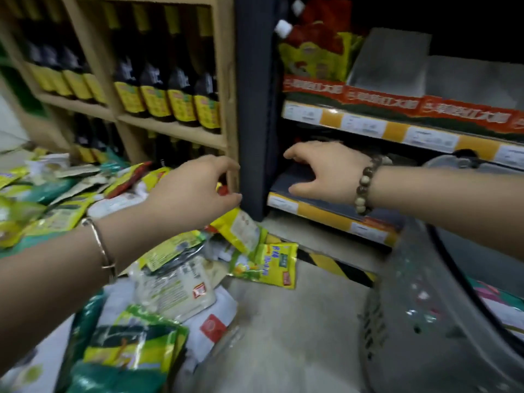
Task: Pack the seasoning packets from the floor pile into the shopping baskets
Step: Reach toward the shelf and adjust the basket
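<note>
Our left hand (pixel 195 191) curls above the packets (pixel 158 279) heaped on the floor (pixel 297 321) from 7 to 10 o'clock. In the blur we cannot tell whether it pinches one. Our right hand (pixel 326 171) lies spread, released, on a dark shelf (pixel 286 180). The grey basket (pixel 411 307) sits at 4 o'clock.

Left hand (pixel 195 191) over packet pile (pixel 170 279), right hand (pixel 326 171) at low shelf (pixel 329 215)
</note>
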Demonstrator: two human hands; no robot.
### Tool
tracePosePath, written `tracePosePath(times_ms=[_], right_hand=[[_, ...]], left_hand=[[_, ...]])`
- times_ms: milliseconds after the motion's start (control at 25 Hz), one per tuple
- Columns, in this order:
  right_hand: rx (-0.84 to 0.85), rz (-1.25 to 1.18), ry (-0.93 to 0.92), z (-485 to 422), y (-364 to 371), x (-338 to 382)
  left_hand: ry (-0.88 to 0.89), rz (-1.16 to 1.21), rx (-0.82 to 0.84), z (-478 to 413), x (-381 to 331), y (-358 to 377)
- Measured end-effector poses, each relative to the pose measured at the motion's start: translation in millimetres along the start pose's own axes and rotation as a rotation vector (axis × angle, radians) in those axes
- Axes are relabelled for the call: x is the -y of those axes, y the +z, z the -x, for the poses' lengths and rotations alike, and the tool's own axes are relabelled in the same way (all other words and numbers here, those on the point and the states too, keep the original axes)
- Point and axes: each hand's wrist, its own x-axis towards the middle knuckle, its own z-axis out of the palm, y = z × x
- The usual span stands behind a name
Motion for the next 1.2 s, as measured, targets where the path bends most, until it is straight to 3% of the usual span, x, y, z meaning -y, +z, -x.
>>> tracePosePath(times_ms=[160,560,720,880,960,1040,1200], right_hand=[[0.111,0.108,-0.096,-28.3,48.6,56.9],[0.500,-0.101,-0.064,-14.9,228.2,158.1],[0.694,-0.409,0.161,11.0,277.3,189.0],[0.945,-0.858,0.574,46.5,302.1,217.3],[0.924,-0.983,0.739,56.3,313.8,232.4],[0.805,-0.955,0.810,58.6,322.3,244.1],[0.673,-0.753,0.687,59.2,320.8,249.2]], left_hand=[[-0.153,-0.001,0.069,48.5,61.1,10.4],[-0.453,0.074,0.253,167.0,138.2,82.9],[-0.535,0.053,0.316,198.8,152.9,101.3],[-0.580,0.108,0.345,217.9,164.9,108.1],[-0.608,0.140,0.335,222.8,170.0,111.2],[-0.648,0.181,0.318,225.7,171.7,115.1],[-0.674,0.229,0.292,225.5,174.9,118.9]])
